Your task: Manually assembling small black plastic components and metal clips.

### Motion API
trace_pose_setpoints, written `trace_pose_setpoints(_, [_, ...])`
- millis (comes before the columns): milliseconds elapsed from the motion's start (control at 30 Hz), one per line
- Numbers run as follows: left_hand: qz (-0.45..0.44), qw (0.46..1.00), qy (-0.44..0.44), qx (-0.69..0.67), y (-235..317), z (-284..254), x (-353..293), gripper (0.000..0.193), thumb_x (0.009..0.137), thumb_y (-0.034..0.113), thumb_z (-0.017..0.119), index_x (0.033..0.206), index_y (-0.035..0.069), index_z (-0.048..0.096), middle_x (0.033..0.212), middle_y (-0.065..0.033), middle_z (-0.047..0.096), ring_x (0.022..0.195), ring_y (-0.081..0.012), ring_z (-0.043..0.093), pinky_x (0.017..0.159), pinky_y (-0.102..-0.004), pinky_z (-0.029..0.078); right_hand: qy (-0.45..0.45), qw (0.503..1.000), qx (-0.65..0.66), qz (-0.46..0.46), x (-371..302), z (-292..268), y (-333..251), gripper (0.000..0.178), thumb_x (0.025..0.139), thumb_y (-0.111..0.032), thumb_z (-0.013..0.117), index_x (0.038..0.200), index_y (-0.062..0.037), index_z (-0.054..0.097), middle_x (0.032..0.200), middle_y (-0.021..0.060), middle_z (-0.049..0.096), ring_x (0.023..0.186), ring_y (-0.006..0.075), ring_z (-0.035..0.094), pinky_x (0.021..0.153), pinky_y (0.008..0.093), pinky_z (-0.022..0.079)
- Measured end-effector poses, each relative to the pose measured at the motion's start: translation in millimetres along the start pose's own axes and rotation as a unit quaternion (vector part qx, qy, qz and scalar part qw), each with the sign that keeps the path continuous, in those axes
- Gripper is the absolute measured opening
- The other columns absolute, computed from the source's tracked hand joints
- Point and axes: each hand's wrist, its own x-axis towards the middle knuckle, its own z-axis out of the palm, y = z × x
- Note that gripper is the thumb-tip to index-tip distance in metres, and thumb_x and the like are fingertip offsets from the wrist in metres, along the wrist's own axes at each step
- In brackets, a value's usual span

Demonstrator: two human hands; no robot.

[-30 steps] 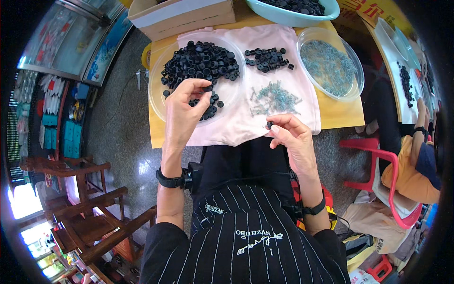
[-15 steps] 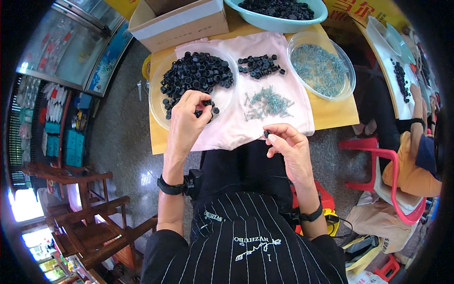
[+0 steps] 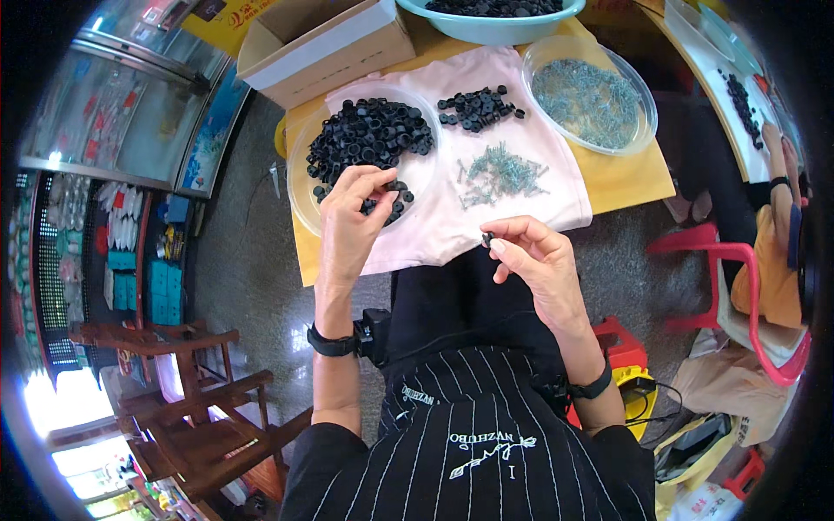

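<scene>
My left hand [image 3: 354, 208] is closed over the near edge of a clear round tray [image 3: 300, 195], with a small black plastic cap [image 3: 396, 186] at its fingertips. More loose caps lie just past the fingers, and a large heap of black caps [image 3: 369, 135] fills the tray's far side. In front of the cloth's near edge, my right hand [image 3: 537, 260] pinches a small dark cap-like piece [image 3: 487, 238] between thumb and forefinger. Its far side is hidden by the fingers. Between the hands, farther off, a loose pile of silvery screws [image 3: 502, 174] lies on the pink cloth [image 3: 417, 247].
A small pile of black parts [image 3: 479, 108] sits beyond the screws. To the right stands a clear tub of screws [image 3: 647, 130]. Behind are a cardboard box [image 3: 334, 52] and a light blue basin [image 3: 495, 30]. Another person sits at right by a red plastic chair [image 3: 738, 252].
The whole view has shifted and turned slightly. My left hand stays over the tray's near edge, and my right hand keeps its pinch on the small piece.
</scene>
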Motion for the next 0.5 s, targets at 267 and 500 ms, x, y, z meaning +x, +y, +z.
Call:
trace_pose_setpoints(267, [-0.031,0.993,0.026,-0.107,-3.8,2.5,-10.6,0.032,0.081,-0.005,0.067,0.112,0.000,0.065,0.098,-0.0053,0.062,0.081,-0.0103,0.059,0.076,-0.0222,0.049,0.000,1.000,0.010,-0.011,-0.6,9.1,2.0,0.021,0.088,-0.008,0.064,0.107,0.0007,0.065,0.094,0.0023,0.064,0.079,0.0058,0.057,0.060,0.0209,0.050])
trace_pose_setpoints(500, [-0.075,0.898,0.014,-0.433,33.5,32.5,-32.7,0.027,0.083,-0.009,0.065,0.110,-0.003,0.061,0.103,-0.0072,0.062,0.092,-0.0120,0.062,0.082,-0.0232,0.051,0.016,0.999,0.041,-0.030,-0.2,8.7,-5.2,0.022,0.090,-0.009,0.064,0.110,0.0005,0.064,0.101,0.0045,0.065,0.082,0.0061,0.058,0.060,0.0204,0.050])
